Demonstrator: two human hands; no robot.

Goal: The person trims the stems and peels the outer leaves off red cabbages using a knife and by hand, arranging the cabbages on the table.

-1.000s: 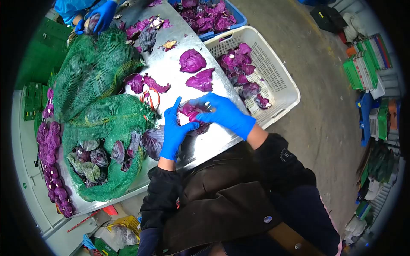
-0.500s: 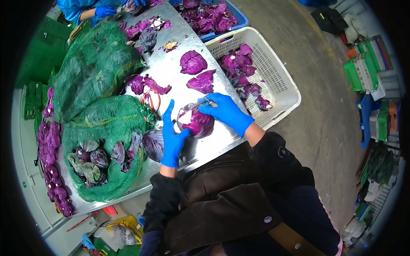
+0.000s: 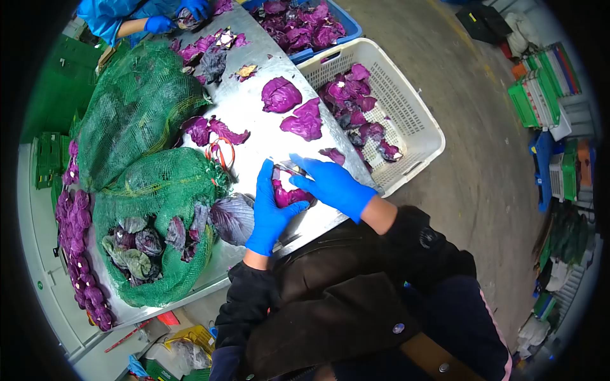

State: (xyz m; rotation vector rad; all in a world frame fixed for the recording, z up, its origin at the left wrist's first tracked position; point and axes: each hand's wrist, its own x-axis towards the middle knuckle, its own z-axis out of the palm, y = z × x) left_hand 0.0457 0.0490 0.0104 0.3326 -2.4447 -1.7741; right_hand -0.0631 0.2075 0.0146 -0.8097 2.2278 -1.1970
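A red cabbage (image 3: 286, 193) rests near the table's front edge, partly covered by both blue-gloved hands. My left hand (image 3: 273, 206) grips it from the left, thumb across the near side. My right hand (image 3: 333, 187) is closed at its upper right, around a small knife (image 3: 290, 167) whose metal blade lies against the cabbage top; the handle is hidden. Loose purple leaves (image 3: 304, 120) lie beyond my hands, and a smaller leaf piece (image 3: 332, 155) is near the table's right edge. A broad dark leaf (image 3: 232, 219) lies just left of my left hand.
Green mesh sacks (image 3: 159, 174) of cabbages cover the table's left part. Trimmed cabbages (image 3: 75, 235) line the far left edge. A white crate (image 3: 406, 105) with leaves adjoins the right side, beside a blue crate (image 3: 352, 28). A co-worker's gloved hands (image 3: 162, 24) handle a cabbage at the far end.
A small leaf piece now lies near the table's right edge, where none showed before. My right hand has shifted slightly left over the cabbage, which has turned between my hands.
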